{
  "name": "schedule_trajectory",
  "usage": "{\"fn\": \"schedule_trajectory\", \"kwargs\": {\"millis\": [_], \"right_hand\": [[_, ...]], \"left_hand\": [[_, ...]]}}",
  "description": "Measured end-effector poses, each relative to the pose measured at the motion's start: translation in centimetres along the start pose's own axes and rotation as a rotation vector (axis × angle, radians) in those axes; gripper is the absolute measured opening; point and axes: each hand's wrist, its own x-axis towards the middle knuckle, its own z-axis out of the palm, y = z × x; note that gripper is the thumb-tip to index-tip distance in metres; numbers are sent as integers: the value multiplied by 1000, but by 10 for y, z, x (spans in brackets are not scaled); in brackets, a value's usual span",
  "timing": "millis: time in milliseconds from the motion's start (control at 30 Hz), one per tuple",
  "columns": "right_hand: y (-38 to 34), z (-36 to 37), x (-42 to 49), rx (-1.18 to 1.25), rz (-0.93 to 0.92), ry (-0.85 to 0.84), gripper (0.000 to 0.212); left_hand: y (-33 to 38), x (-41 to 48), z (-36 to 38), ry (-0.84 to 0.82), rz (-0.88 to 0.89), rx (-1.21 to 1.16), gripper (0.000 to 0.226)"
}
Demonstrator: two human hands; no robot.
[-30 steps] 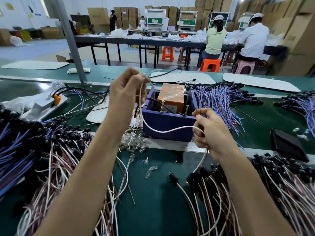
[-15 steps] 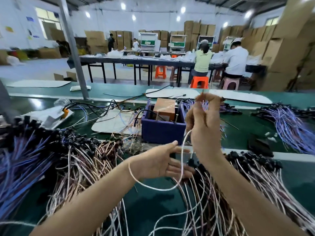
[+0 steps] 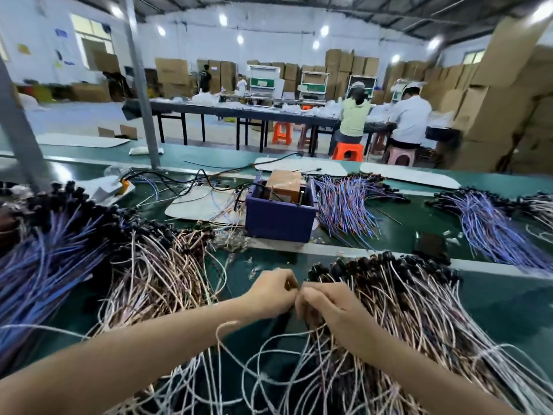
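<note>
Low over the green worktop (image 3: 502, 307), just beside a heap of pinkish wires (image 3: 404, 298), the left hand (image 3: 270, 292) and right hand (image 3: 326, 304) are touching fingertip to fingertip. Both are curling and pinching the end of a white wire (image 3: 220, 342), which is looping below the wrists. A blue bin (image 3: 279, 217) is standing beyond.

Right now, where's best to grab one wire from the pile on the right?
I'd pinch it just behind its black plug, coming from above at the far edge of the pile: the plugs lie fanned out there, while the tails nearer you cross and tangle.
</note>
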Motion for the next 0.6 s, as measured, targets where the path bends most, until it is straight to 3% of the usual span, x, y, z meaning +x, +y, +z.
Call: {"fn": "schedule_trajectory", "kwargs": {"millis": [67, 167, 300, 433, 600], "right_hand": [[4, -8, 4, -243, -2, 101, 29], [14, -19, 9, -475, 171, 197, 7], [28, -20, 5, -782, 414, 18, 16], [24, -21, 4, -873, 428, -98, 13], [23, -26, 5, -952, 420, -224, 26]], "left_hand": [[-3, 6, 4, 28, -28, 45, 23], [-1, 16, 7, 28, -100, -39, 35], [-3, 31, 13, 17, -151, 6, 55], [-1, 38, 12, 4, -121, -32, 50], [-2, 41, 13, -4, -122, -201, 55]]}}
